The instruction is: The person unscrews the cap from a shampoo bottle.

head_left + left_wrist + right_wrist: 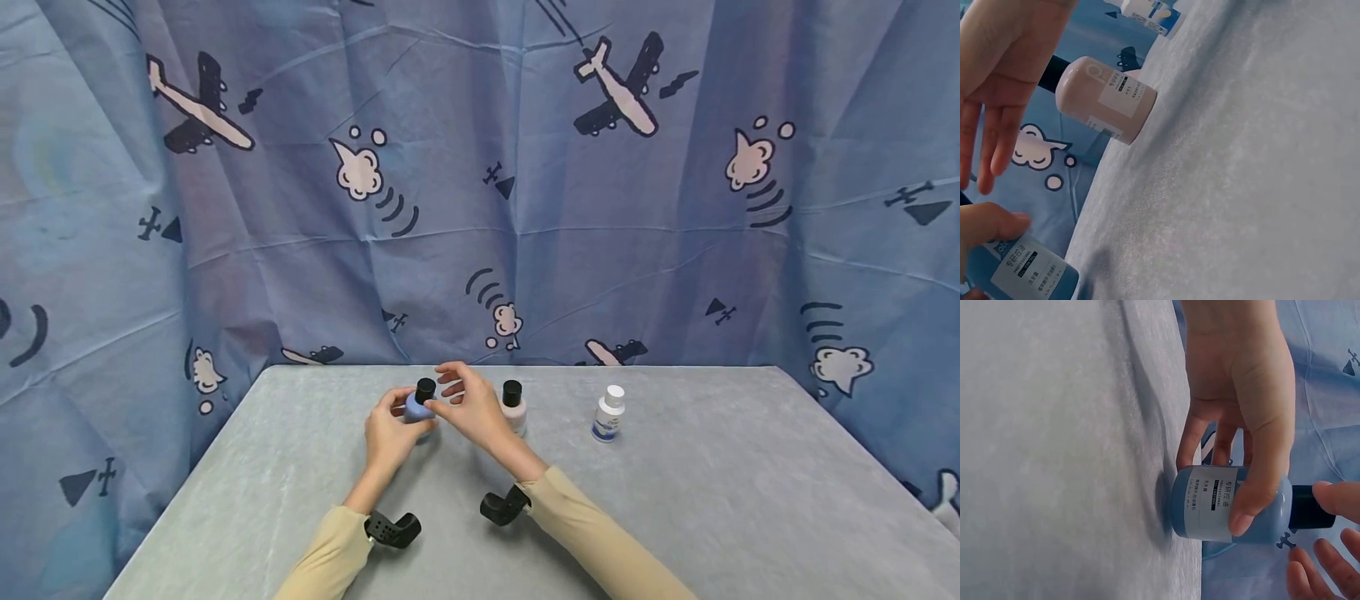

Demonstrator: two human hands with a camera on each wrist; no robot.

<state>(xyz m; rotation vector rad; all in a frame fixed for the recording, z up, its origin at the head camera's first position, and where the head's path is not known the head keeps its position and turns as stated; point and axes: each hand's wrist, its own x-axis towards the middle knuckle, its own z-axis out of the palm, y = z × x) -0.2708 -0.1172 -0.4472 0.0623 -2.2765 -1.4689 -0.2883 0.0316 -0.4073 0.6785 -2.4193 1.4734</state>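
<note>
Gripping a blue bottle (1219, 520) in the left hand (392, 429), with thumb across the front and fingers curled round the back; coloured a soft medium blue and rounded at the shoulder — topped with a black cap (1307, 511), faced with a pale label (1204, 494) bearing dark print and a small black bar; held roughly upright at the far part of the grey table (675, 500), left of the pale pink bottle (1107, 100) and well apart from the small white bottle (607, 417); holding the right hand (472, 410) at the cap, with thumb against or just in front of it — cannot tell which — and fingers loosely extended.
</note>
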